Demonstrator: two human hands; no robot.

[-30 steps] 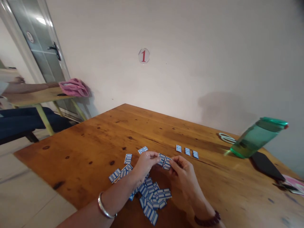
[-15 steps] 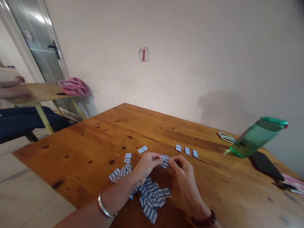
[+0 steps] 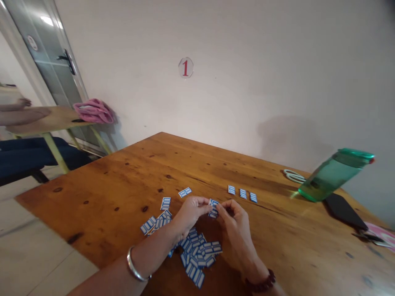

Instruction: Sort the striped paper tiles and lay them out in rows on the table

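Observation:
Small blue-and-white cards [image 3: 213,209] are pinched upright between my two hands over the table; whether it is one or more is hard to tell. My left hand [image 3: 193,211], with a silver bangle at its wrist, grips their left edge between thumb and fingers. At the right edge, my right hand [image 3: 236,218] pinches with thumb and index finger. A loose pile of similar cards [image 3: 197,255] lies below, partly behind my left forearm. More cards [image 3: 160,221] are scattered to the left. Three small cards or stacks [image 3: 242,193] form a row beyond my right hand.
On the wooden table [image 3: 123,181], a green bottle [image 3: 335,176] stands at the right beside a white coiled cable [image 3: 293,176] and a dark flat object [image 3: 345,211]. At far left, another person's arm [image 3: 24,117] rests on a second table near a pink cloth [image 3: 94,111].
The held cards are drawn closer together and look more squared up. My right hand has shifted slightly left. The view has tilted a little.

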